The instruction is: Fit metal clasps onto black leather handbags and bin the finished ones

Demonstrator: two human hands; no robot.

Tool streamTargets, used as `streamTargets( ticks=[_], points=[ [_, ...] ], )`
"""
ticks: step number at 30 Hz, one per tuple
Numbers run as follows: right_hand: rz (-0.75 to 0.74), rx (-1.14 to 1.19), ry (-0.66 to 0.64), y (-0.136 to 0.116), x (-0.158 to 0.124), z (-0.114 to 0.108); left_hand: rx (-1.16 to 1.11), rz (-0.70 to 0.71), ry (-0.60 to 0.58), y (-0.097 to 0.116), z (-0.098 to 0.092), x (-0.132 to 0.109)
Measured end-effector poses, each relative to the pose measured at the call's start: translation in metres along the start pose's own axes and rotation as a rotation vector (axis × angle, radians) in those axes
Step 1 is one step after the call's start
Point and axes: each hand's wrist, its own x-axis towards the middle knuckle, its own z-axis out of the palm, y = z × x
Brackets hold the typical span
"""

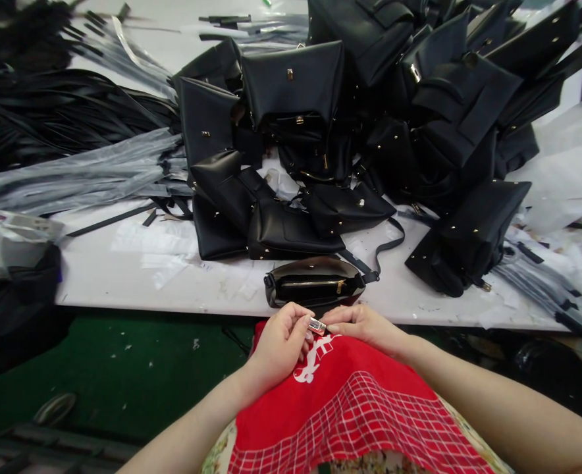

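Note:
Right in front of me a small black handbag (276, 273) stands open at the table edge, with a gold zipper (315, 284) showing inside. My left hand (284, 339) is closed, thumb and fingers pinching a small shiny metal clasp (317, 326). Beside the clasp lies my right hand (365, 327), fingers together and bent at the near side of the bag. What those fingers grip is partly hidden, though a bit of black material shows under them. Both hands are just above my red apron (360, 375).
Black handbags (293, 85) are heaped across the table (172, 283). Black straps (74, 112) and plastic-wrapped strips (83, 171) cover the left side. Another bag (469, 237) and more wrapped strips (542, 283) lie on the right. A grey-and-black object (19, 263) stands at far left.

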Motion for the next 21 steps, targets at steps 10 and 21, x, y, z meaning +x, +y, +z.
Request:
streamTargets(
  ticks=[10, 21],
  points=[
    [-0.004, -0.036, -0.010, 0.0060, 0.0041, -0.0038, 0.045, 0.026, -0.012, -0.0004, 0.0001, 0.0010],
    [0.051, 0.014, 0.019, 0.0091, 0.0061, 0.0010, 0.279, 0.154, -0.028, -0.0021, -0.0026, -0.0001]
  ],
)
